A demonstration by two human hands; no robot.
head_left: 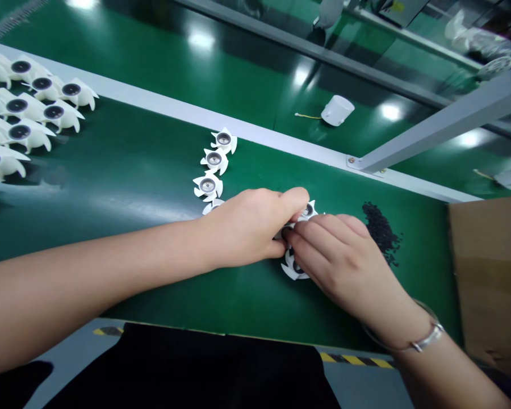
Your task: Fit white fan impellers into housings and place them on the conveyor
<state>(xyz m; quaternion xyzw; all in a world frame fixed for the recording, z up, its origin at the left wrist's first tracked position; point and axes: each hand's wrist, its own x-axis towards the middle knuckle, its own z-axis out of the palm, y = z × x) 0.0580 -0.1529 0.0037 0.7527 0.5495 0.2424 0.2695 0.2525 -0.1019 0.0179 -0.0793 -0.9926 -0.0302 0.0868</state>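
My left hand reaches across from the left, its thumb and fingers closed around a small white fan wheel, mostly hidden between both hands. From the right, my right hand bends over the same fan wheel, its fingertips pinched together at the dark hub. Whatever they pinch is hidden. One white fan wheel shows just behind my fingers, and another fan wheel lies in front, partly under my right hand. Left of them stands a row of several small fan wheels, the nearest partly covered by my left hand.
Larger white fan wheels fill the far left of the green table. A pile of small black pieces lies right of my hands, near a cardboard box. Behind the metal rail stands a white cylinder with a wire.
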